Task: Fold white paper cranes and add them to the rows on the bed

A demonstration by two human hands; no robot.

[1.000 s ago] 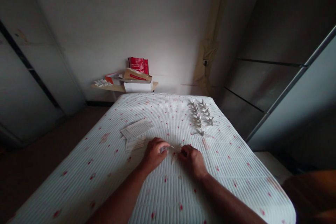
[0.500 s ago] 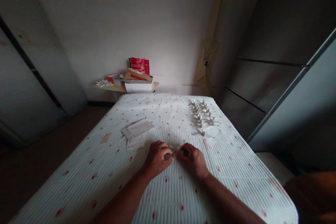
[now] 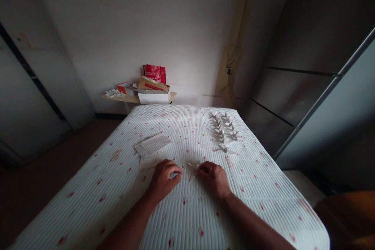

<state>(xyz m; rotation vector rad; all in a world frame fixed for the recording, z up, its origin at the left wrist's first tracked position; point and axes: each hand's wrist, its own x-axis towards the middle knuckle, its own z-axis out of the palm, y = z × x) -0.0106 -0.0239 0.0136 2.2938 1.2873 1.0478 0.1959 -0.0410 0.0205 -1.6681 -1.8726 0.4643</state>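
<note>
While the right hand point(image 3: 216, 177) pinches folded paper point(image 3: 193, 172), the left hand point(image 3: 163, 178) has withdrawn, its grip unclear.

No wording is legible at this station. Lines of dark print run across the paper sheets point(image 3: 154, 144), lying beyond and to the left of the left fingers point(image 3: 175, 181); characters too small to read. Far beyond the fingers, the red bag point(image 3: 152, 71) bears pale lettering, indistinct. The brown package point(image 3: 146, 81) before it carries pale marks on a red band point(image 3: 155, 86), likewise unreadable.
</note>
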